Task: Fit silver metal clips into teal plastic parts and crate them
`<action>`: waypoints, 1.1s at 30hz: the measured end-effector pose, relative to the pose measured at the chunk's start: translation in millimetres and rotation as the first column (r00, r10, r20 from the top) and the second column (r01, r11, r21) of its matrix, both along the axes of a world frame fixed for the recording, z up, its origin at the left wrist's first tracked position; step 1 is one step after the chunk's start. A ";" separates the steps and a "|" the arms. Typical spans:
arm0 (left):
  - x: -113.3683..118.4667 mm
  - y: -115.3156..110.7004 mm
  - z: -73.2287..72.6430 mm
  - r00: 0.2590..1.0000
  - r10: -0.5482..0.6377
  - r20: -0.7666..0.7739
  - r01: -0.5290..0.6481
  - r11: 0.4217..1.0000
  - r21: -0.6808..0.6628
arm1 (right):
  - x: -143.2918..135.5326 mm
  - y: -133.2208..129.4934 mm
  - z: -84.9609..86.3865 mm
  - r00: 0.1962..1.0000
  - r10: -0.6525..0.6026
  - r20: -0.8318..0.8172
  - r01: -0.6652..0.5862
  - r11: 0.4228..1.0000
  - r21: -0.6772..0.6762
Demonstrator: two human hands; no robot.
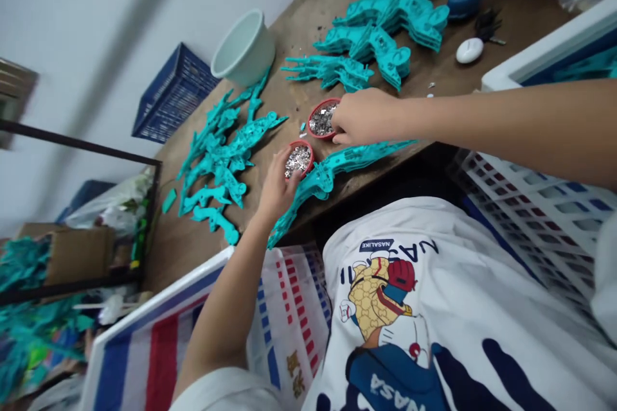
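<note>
Two small red bowls stand close together near the table's front edge, both filled with small shiny metal pieces. The nearer bowl has my left hand at its left side, with fingers and thumb curved against the rim. My right hand reaches over the right side of the farther bowl; its fingers are curled down at the metal pieces, and whatever they pinch is hidden. In front of the bowls lies a long stack of flat turquoise plastic parts, partly beside my left wrist.
More turquoise parts are spread on the left and stacked at the back. A pale green tub and blue crate stand at the far edge. White baskets flank my lap. A white oval object lies right.
</note>
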State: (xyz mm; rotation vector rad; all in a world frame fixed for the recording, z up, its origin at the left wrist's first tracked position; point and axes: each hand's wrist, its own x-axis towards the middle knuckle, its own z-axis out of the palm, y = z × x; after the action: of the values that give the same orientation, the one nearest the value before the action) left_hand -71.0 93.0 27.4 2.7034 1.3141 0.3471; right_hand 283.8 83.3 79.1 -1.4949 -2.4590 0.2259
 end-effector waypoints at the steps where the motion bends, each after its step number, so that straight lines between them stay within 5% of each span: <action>1: -3.0 10.1 6.3 0.994 0.105 -0.032 -0.105 0.994 0.003 | 3.2 3.1 0.1 1.000 -0.010 -0.015 0.010 1.000 0.007; 4: -3.8 35.7 14.1 0.944 0.259 -0.203 -0.275 0.960 -0.054 | 9.3 11.7 -2.3 0.999 -0.005 -0.033 0.005 1.000 0.014; 11: 9.2 56.4 7.0 0.868 0.279 -0.410 -0.368 0.916 -0.157 | 12.2 8.0 13.6 0.992 -0.060 0.108 0.065 0.997 -0.040; 17: 10.5 48.5 23.0 0.936 0.266 -0.231 -0.293 0.952 -0.091 | 13.7 6.4 19.0 0.992 -0.029 0.123 0.035 0.998 -0.047; 21: 10.0 28.9 32.0 0.973 0.233 -0.011 -0.233 0.972 -0.013 | 9.5 19.1 1.2 0.982 0.124 -0.144 -0.133 0.990 -0.053; 24: 13.8 8.1 35.4 0.969 0.018 0.247 -0.064 0.982 0.177 | -3.0 21.0 -11.3 0.863 0.238 -0.446 -0.332 0.932 -0.145; 27: 23.0 -12.7 37.7 0.897 -0.270 0.350 0.108 0.901 0.420 | -21.0 11.1 -17.9 0.671 0.224 -0.707 -0.501 0.840 -0.210; 30: 34.9 -27.3 38.2 0.875 -0.376 0.306 0.173 0.832 0.527 | -34.6 -2.2 -18.9 0.521 0.203 -0.829 -0.623 0.755 -0.207; 33: 45.2 -33.9 34.9 0.852 -0.421 0.312 0.178 0.792 0.583 | -38.7 -9.9 -18.9 0.464 0.170 -0.870 -0.663 0.717 -0.213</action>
State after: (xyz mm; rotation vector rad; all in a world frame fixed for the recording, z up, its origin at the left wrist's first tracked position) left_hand -25.8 59.1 62.4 2.9283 0.6966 1.3646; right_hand 245.1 73.5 60.3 -0.5225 -1.9385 1.4658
